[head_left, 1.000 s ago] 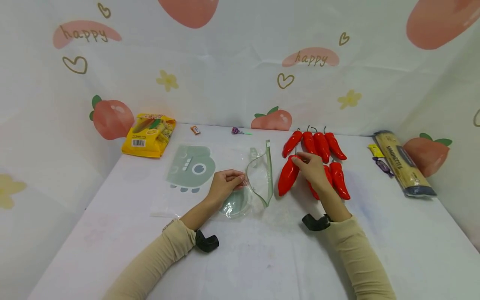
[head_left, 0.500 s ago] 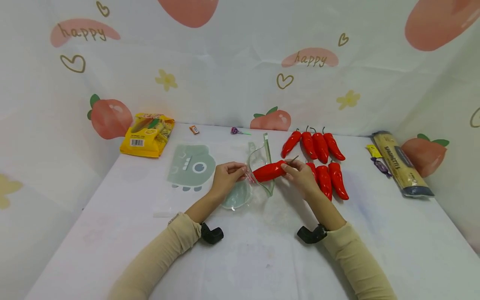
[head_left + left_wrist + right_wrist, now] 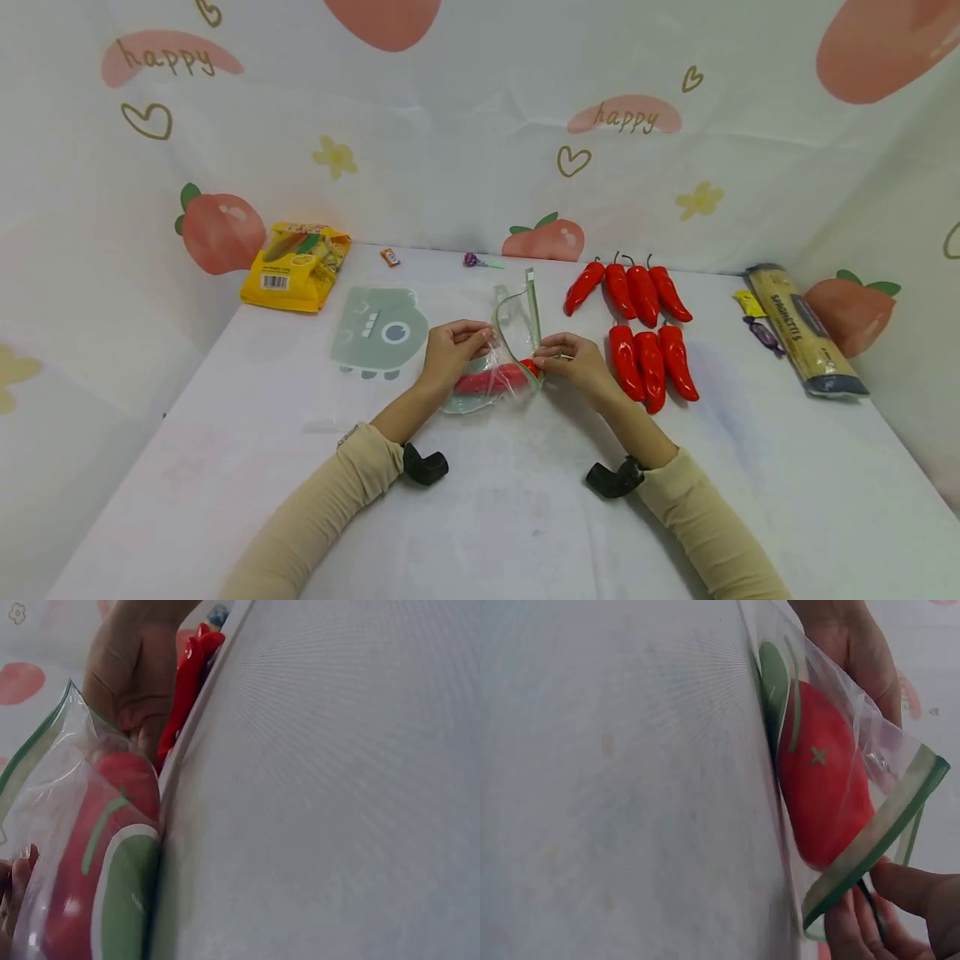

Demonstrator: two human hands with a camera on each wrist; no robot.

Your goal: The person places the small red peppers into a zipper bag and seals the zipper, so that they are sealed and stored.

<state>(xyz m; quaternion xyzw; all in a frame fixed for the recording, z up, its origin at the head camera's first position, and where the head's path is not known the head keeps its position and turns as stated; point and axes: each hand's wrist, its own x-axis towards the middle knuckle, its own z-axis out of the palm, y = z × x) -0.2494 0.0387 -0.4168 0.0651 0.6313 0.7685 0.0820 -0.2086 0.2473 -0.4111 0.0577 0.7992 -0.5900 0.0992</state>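
Observation:
A clear zip bag (image 3: pixel 516 321) with a green-edged mouth faces right in the head view. Inside it lies a long red chili pepper (image 3: pixel 489 381), also seen through the plastic in the left wrist view as a red body (image 3: pixel 75 885). My left hand (image 3: pixel 452 352) pinches the upper side of the bag. At the mouth, my right hand (image 3: pixel 576 362) holds the pepper's stem end; the right wrist view has its thumb and fingers (image 3: pixel 907 889) around the dark stem (image 3: pixel 871 907), right at the green rim (image 3: pixel 889 844).
Several more red peppers (image 3: pixel 651 367) lie in two rows to the right. A flat bag with a green monster print (image 3: pixel 378 329) is on the left. Farther out are a yellow snack bag (image 3: pixel 296 268), a spaghetti pack (image 3: pixel 806 329), a lollipop (image 3: pixel 472 260) and small wrapped candies (image 3: pixel 763 335).
My right hand has lifted a pepper from the front row, carried it left and put it through the bag's mouth. The left hand keeps its pinch on the bag.

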